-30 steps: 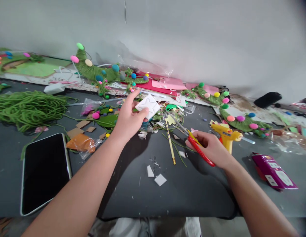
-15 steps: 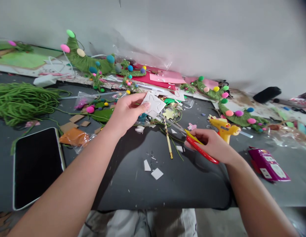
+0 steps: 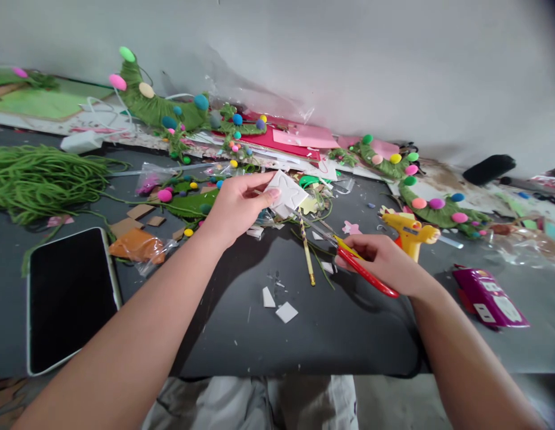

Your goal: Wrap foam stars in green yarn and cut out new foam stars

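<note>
My left hand (image 3: 241,206) pinches a small white foam square (image 3: 285,194) between thumb and fingers; a star outline is drawn on its face. My right hand (image 3: 380,261) is wrapped round the red and yellow handles of a pair of scissors (image 3: 366,272). The blades point up and left, and their tips reach the lower corner of the foam square; whether they touch it I cannot tell. Beneath the blades lies a pencil (image 3: 307,254). White offcuts (image 3: 286,312) rest on the dark table (image 3: 340,334) below my hands.
A yellow glue gun (image 3: 409,233) lies behind my right hand, and a purple packet (image 3: 491,297) to its right. At left are a tablet (image 3: 71,298), green yarn (image 3: 40,182) and an orange bag (image 3: 138,246). Green pom-pom decorations (image 3: 163,110) line the wall.
The foam square has turned a little and shifted right, and the scissor tips have come up close to its lower corner. The view has tilted and moved slightly.
</note>
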The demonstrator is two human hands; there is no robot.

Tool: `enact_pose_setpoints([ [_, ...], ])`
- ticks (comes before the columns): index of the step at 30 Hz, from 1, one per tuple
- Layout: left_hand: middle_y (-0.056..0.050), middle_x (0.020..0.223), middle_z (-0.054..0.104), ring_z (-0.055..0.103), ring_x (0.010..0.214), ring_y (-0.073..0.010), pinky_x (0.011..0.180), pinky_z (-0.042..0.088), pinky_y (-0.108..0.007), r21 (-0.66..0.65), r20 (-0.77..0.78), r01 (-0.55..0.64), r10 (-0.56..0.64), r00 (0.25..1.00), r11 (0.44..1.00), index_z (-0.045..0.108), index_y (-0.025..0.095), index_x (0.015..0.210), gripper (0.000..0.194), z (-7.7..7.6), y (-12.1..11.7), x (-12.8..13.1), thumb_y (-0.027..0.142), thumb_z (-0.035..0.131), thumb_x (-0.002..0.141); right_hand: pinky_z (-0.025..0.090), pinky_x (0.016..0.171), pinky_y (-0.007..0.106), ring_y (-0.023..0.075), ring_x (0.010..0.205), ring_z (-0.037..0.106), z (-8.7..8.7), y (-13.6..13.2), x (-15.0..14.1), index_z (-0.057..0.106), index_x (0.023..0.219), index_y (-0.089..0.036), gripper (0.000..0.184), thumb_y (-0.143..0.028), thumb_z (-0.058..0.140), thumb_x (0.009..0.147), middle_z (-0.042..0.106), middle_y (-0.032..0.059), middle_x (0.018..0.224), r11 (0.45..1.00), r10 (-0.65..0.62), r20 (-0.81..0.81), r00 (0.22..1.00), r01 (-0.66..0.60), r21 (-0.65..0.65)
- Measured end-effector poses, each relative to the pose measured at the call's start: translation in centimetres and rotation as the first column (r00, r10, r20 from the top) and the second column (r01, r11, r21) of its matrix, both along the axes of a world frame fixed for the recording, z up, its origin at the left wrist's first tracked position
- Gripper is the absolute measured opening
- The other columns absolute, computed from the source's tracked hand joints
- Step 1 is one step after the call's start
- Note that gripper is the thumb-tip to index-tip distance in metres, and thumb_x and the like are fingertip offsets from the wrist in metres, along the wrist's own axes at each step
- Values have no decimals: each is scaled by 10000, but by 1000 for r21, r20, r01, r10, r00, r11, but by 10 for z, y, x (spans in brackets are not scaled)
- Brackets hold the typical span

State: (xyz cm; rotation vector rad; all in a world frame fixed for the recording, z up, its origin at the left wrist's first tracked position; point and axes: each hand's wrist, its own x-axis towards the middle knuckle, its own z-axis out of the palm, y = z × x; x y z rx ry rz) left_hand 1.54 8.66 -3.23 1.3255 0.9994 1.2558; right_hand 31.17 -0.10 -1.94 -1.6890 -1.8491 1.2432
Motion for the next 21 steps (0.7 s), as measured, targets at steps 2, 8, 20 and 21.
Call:
enact_pose_setpoints([
  [2, -38, 1075, 849, 725, 978, -236, 853, 566, -337, -7, -4, -12, 12, 1000, 1000, 865, 252, 1183, 415, -1, -1, 1, 286, 873, 769, 383, 614, 280, 155, 684, 531, -2, 0, 0, 708, 817, -198, 373, -536, 867, 824, 640, -4, 729, 1000, 2, 7, 1000, -2, 6],
  [8, -52, 1058, 838, 706, 914, -210, 836, 558, -333, -7, -31, -31, 30, 999, 1000, 855, 217, 1187, 418, -4, -1, 2, 309, 862, 779, 304, 585, 272, 129, 659, 398, -6, 0, 0, 656, 782, -192, 436, -575, 859, 822, 478, -39, 683, 999, 2, 64, 998, -4, 36],
  [20, -67, 963, 811, 700, 856, -208, 808, 557, -335, -35, -17, -77, 77, 997, 996, 828, 162, 1021, 272, 0, -1, 2, 254, 846, 765, 218, 560, 283, 117, 641, 279, -1, -1, 2, 572, 671, -192, 568, -673, 845, 799, 317, -56, 639, 996, 7, 179, 984, -22, 82],
  [21, -66, 971, 809, 701, 868, -207, 816, 557, -333, -38, -1, -94, 94, 996, 995, 819, 162, 1006, 256, 0, -1, 2, 246, 844, 765, 226, 559, 281, 118, 641, 288, -1, -1, 3, 557, 669, -195, 570, -667, 847, 801, 326, -55, 640, 997, 18, 174, 985, -32, 76],
])
